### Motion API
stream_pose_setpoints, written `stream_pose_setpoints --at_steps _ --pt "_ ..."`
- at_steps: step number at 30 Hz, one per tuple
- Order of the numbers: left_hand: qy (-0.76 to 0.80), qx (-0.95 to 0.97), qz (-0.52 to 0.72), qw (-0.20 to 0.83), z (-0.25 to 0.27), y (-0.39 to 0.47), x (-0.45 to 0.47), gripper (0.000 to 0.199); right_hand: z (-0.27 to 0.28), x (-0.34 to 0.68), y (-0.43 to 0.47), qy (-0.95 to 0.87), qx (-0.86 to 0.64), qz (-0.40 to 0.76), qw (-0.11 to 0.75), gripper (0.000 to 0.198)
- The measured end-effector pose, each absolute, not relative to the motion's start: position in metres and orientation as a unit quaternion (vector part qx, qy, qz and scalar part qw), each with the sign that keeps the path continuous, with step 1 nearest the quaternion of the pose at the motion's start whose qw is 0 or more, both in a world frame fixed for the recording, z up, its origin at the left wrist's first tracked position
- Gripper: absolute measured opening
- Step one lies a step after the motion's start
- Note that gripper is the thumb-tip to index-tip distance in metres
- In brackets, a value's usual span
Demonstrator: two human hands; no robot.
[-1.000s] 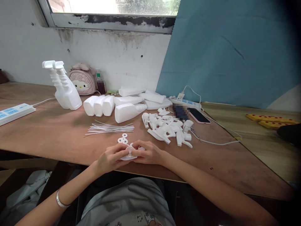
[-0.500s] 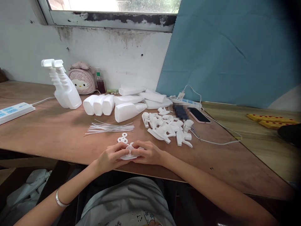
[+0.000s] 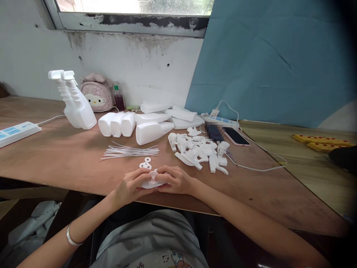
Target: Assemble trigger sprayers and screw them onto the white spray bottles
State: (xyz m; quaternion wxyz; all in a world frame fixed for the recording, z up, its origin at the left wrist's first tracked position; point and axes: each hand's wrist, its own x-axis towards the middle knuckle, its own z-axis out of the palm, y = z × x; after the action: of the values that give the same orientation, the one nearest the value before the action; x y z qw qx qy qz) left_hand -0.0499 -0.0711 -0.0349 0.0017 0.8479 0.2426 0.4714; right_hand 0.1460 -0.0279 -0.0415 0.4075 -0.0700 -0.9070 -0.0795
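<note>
So both hands are on one white trigger sprayer head [image 3: 148, 184], right at the near edge of the brown tabletop [image 3: 83, 163], just this side of some white washers [image 3: 143, 165]. Left hand [image 3: 131, 185] grips one end, right hand [image 3: 174, 181] the other, fingers closed round it. Long axis runs roughly left-right, round part facing up; fingers hide the ends, so can't tell where the nozzle points

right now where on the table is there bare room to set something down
Bare tabletop lies between the left power strip and the thin tubes, and between the white cable and right forearm. It's crowded around the sprayer heads and lying bottles.
</note>
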Motion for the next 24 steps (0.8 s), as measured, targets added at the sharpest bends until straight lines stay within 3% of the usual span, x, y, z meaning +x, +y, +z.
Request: stream_pose_setpoints --at_steps 19,24 --pt "0.222 0.871 0.436 0.041 -0.0392 -0.0663 -0.0521 0.015 -0.0458 0.1483 -0.0284 -0.911 -0.076 -0.127 0.386 0.022" --pt "0.256 0.854 0.449 0.051 -0.0371 -0.0676 -0.0509 0.022 -0.0410 0.1457 -0.0320 -0.904 -0.091 -0.085 0.409 0.028"
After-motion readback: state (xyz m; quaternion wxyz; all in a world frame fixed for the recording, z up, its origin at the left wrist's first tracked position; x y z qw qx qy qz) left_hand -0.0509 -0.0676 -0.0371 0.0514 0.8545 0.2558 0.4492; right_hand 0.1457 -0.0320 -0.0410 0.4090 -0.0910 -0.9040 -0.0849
